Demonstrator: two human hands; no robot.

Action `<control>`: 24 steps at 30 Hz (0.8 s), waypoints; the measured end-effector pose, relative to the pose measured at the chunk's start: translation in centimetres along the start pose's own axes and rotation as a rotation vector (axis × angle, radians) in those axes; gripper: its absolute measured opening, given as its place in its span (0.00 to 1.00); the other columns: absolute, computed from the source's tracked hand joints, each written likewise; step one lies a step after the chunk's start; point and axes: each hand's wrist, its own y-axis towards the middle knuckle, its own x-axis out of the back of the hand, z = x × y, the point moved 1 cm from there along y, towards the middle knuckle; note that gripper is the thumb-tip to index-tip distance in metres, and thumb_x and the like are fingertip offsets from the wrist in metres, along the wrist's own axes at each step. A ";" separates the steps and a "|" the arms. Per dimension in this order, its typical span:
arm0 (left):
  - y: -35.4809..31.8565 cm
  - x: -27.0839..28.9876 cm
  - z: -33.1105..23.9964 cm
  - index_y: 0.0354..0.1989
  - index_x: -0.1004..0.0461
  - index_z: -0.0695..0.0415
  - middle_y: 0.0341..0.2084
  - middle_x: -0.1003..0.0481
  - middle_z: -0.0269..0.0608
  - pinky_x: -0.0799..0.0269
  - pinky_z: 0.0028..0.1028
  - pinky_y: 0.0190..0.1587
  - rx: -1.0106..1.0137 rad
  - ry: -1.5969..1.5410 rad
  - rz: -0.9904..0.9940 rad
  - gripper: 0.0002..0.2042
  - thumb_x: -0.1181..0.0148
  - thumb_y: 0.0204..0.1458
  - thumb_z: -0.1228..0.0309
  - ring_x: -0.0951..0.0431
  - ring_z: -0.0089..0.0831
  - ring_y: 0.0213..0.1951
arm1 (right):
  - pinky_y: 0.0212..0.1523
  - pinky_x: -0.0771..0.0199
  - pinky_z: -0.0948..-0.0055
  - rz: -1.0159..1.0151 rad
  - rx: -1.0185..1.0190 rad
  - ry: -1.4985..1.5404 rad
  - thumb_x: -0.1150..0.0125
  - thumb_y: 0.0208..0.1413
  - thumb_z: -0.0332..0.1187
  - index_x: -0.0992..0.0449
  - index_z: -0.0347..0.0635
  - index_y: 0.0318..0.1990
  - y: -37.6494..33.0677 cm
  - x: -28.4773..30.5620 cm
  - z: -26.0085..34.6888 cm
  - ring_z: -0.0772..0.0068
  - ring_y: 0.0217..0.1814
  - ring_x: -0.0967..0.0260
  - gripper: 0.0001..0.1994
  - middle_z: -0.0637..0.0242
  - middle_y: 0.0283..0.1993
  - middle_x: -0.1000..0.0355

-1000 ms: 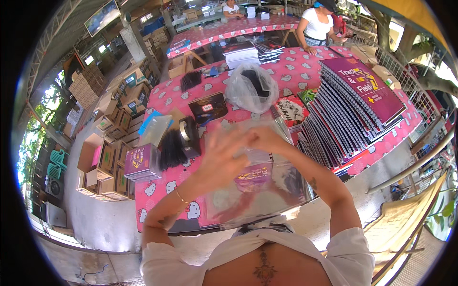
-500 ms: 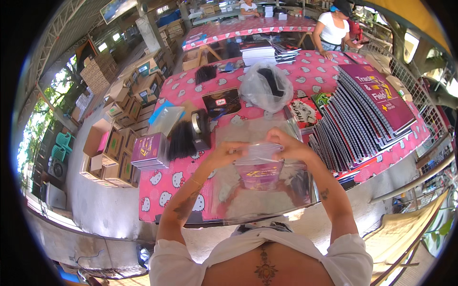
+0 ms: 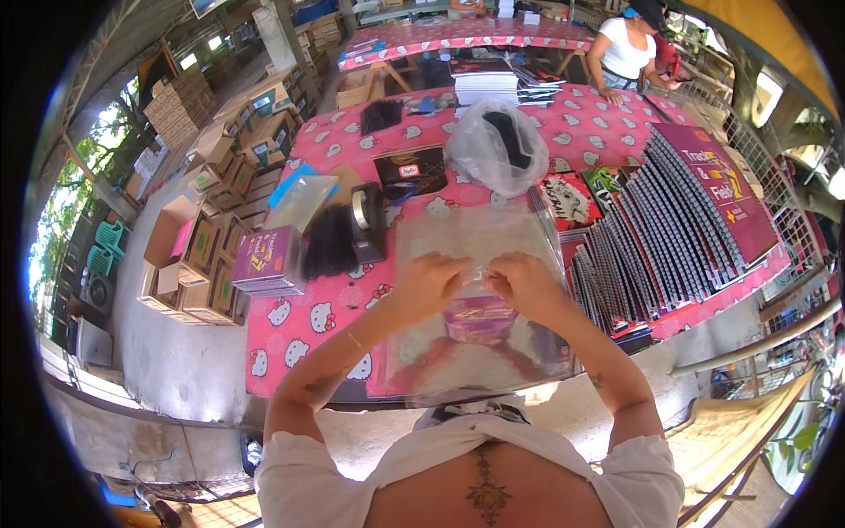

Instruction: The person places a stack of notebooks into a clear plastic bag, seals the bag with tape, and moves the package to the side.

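Note:
My left hand [image 3: 429, 283] and my right hand [image 3: 526, 283] are close together at the table's near side, fingers curled in a pinch. Both grip the upper edge of a clear plastic bag [image 3: 477, 283], one at each side. Below my fingers, a purple notebook [image 3: 480, 321] shows through the plastic; whether several lie stacked there I cannot tell. Under it spreads a large shiny clear plastic sheet [image 3: 440, 233]. Left of my hands are a tape dispenser [image 3: 370, 233], a bundle of black strips [image 3: 332, 242] and a stack of purple notebooks [image 3: 268, 260].
On the right, spiral-bound notebooks [image 3: 647, 224] lie fanned in a long row. A translucent bag [image 3: 493, 150] with something black inside sits beyond my hands. Cardboard boxes [image 3: 198, 255] stand left of the pink table. A co-worker [image 3: 625, 53] stands at the far right.
Both hands have moved lower and closer together along the plastic's upper edge. The plastic no longer stands up in front of the notebook as much. My view has shifted slightly.

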 end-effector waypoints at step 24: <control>-7.3 -4.8 25.0 0.36 0.21 0.55 0.23 0.26 0.29 0.37 0.21 0.22 0.986 -0.764 -0.679 0.06 0.36 0.53 0.68 0.33 0.19 0.20 | 0.41 0.30 0.73 -0.007 -0.267 0.488 0.36 0.54 0.30 0.22 0.43 0.40 0.3 -1.1 -5.2 0.75 0.40 0.31 0.07 0.67 0.40 0.26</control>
